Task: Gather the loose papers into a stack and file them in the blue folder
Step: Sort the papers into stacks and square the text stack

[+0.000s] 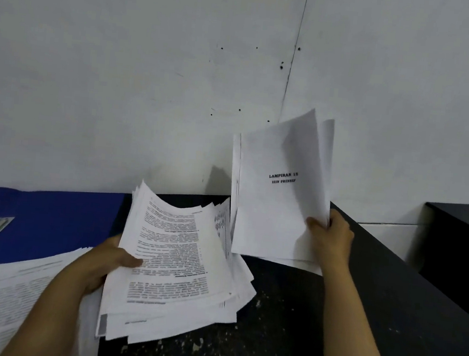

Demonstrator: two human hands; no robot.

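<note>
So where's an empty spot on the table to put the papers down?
Bare black tabletop shows between the printed bundle in the left hand and the right forearm, and again right of that arm out to the table's edge. The left side is crowded: the blue folder and a paper pile cover it.

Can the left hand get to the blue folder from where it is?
Probably yes. The blue folder lies open just beside the left hand, with nothing standing between them. But that hand is busy gripping a messy stack of papers, so it would bring them along.
</note>
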